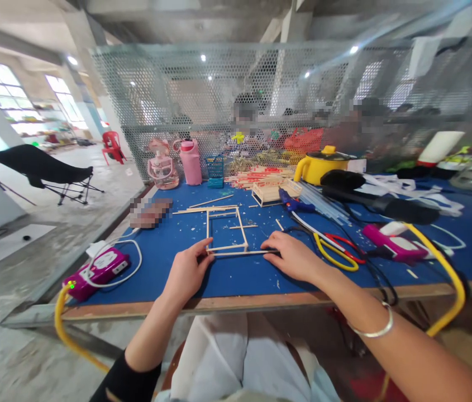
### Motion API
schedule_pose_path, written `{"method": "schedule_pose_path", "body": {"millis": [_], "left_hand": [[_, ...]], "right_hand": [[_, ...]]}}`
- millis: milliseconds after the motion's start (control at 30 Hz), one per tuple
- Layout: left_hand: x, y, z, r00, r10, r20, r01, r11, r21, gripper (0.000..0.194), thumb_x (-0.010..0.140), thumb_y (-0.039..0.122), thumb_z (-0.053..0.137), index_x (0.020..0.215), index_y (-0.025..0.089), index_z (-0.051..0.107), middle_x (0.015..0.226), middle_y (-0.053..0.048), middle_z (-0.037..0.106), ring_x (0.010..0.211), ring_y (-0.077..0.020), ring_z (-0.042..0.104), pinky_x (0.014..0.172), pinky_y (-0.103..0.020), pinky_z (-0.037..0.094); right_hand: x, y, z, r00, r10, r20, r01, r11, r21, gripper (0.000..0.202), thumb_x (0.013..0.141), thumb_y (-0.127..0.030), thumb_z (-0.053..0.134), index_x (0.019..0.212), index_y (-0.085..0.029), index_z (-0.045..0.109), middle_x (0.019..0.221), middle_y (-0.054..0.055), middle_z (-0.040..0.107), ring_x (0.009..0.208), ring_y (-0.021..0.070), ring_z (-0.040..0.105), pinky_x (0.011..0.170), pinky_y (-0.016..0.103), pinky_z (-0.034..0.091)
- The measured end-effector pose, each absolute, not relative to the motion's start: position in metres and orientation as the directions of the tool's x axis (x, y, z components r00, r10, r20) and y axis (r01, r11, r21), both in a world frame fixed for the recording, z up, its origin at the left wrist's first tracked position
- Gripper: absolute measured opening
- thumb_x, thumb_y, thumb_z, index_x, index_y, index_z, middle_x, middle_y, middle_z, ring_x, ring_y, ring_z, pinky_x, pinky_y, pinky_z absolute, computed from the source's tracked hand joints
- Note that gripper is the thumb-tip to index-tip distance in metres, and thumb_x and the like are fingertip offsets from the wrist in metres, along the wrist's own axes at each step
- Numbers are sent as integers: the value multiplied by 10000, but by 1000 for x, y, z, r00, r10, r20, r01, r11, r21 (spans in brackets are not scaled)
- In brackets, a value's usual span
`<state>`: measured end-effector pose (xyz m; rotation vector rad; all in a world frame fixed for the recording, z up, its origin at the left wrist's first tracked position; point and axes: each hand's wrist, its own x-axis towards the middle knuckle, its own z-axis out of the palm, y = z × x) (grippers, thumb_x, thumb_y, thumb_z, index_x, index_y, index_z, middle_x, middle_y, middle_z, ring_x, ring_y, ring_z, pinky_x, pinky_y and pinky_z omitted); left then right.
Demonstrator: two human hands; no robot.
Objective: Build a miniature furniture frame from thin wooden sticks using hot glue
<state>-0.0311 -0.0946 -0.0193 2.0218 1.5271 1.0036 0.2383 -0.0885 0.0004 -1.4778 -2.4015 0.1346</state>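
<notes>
A small open frame of thin wooden sticks [244, 231] stands on the blue tabletop [236, 279]. One long stick [256, 252] runs along its near side and reaches out to the right. My left hand [189, 265] pinches the near left corner of the frame, around the left end of that stick. The right end of the same stick is between the thumb and fingers of my right hand [290, 254]. Loose sticks [206, 209] lie just behind the frame, and another one crosses inside it.
A blue glue gun [294, 202] and a wooden tray [275, 192] lie behind my right hand. Purple power strips [99, 272] with cables sit at both sides. Pink bottles [191, 162], a yellow pot [323, 167] and red-tipped sticks [258, 177] line the mesh screen [202, 84]. Another person's hand shows far right.
</notes>
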Motion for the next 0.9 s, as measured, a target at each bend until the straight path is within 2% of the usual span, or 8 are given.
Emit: {"method": "schedule_pose_path", "body": {"millis": [100,200,300,400,500,667,800,900], "left_hand": [[-31,-95,-20,133,941,311,649,-320,690,387,823,244,557,1203,201,616,888,-28,735,829,-188,675,788,-281,492],[-30,-95,-21,126,940,318,647,-321,692,373,826,246,551,1189,202,626,860,-20,730,800,-183,671,776,-279,492],[-30,-96,-23,126,939,320,638,-324,699,373,829,259,545,1188,203,627,845,-17,728,784,-185,670,766,-283,493],[-31,-97,-24,127,941,313,634,-320,704,376,834,275,538,1193,204,626,873,-21,732,816,-193,674,780,-289,488],[-33,-97,-26,123,941,315,633,-319,705,377,837,294,536,1193,208,626,888,-23,735,839,-201,677,785,-294,485],[-33,-96,-26,123,937,326,633,-327,702,376,830,289,546,1188,214,631,861,-18,735,812,-198,677,767,-291,486],[-32,-96,-25,122,944,307,626,-313,714,376,829,286,559,1190,209,630,872,-16,739,824,-194,678,782,-291,487],[-33,-100,-24,99,947,305,631,-297,717,369,821,276,580,1179,207,638,888,-13,748,847,-191,687,799,-282,490]], "right_hand": [[239,-88,-1,-420,877,233,852,469,-231,140,837,-250,581,926,-227,687,927,48,627,882,182,612,777,281,469],[242,-89,1,-375,891,257,880,430,-204,187,857,-266,560,1010,-227,660,987,45,641,932,170,615,830,265,467],[256,-92,2,-208,928,311,953,264,-150,228,887,-241,487,1035,-168,644,1014,114,641,945,228,621,849,346,473],[282,-101,-1,-39,938,343,994,72,-84,217,839,-193,520,974,-98,660,939,204,633,895,326,629,793,460,481],[309,-112,-6,5,944,329,998,14,-53,215,812,-172,560,982,-102,673,959,204,645,920,320,638,827,447,488],[319,-124,-5,-13,952,307,999,27,-43,287,825,-157,538,1084,-120,655,1105,173,626,1015,290,608,912,422,471],[285,-116,-2,-230,917,326,951,284,-127,318,892,-175,456,1160,-148,626,1169,131,600,1087,244,560,978,388,433],[261,-107,-4,-344,884,316,893,412,-183,278,887,-182,487,1113,-167,648,1111,113,608,1023,229,579,920,370,468]]}}
